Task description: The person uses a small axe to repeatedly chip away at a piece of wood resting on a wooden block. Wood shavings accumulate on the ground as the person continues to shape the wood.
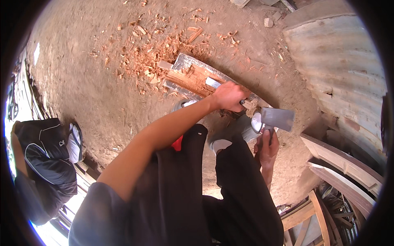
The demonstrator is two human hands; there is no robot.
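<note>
My left hand (232, 96) is closed round a chisel, its flat steel blade (212, 83) showing ahead of the fist and its frayed wooden handle end (251, 105) sticking out behind. Under the blade lies a long wooden beam (186, 80) with weathered grey faces and a freshly cut, orange-brown upper side. My right hand (269, 148) grips a hatchet by its handle. The hatchet's broad steel blade (280, 119) points right, and its rounded shiny back (256, 122) is close to the chisel's handle end; whether they touch I cannot tell.
Wood chips (143, 61) cover the dirt floor beyond the beam. One of my shoes (221, 145) is close by it. Rusty corrugated sheet (336, 53) and wooden boards (344, 156) stand at the right, with a wooden frame (305, 215) below. A black bag (45, 143) sits at the left.
</note>
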